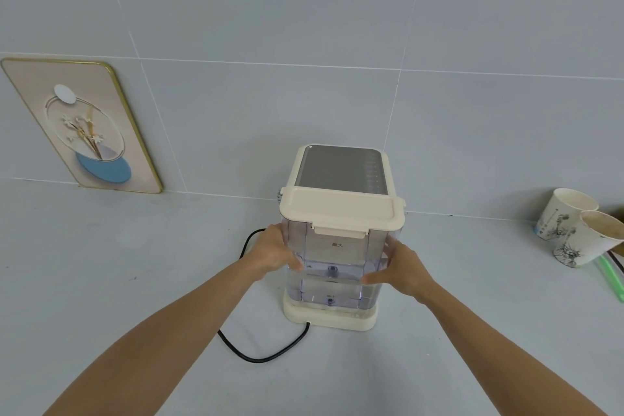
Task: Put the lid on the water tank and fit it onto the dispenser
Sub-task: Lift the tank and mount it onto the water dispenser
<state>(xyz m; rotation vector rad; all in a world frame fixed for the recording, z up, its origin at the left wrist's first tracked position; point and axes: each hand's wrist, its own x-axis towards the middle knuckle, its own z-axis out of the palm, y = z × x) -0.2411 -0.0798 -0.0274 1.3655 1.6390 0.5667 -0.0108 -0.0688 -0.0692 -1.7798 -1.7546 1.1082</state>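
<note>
A clear plastic water tank [334,260] stands on the cream base of the dispenser [341,169], against its near side. A cream lid [341,209] sits flat on top of the tank, its front latch folded down. Some water fills the tank's lower part. My left hand [273,253] presses the tank's left wall and my right hand [401,270] presses its right wall, so both grip the tank. The dispenser's grey top panel shows behind the lid.
A black power cord [260,353] loops on the counter left of the dispenser base. Two paper cups [574,230] stand at the far right beside a green strip [611,280]. A framed flower picture [87,125] leans on the tiled wall at left.
</note>
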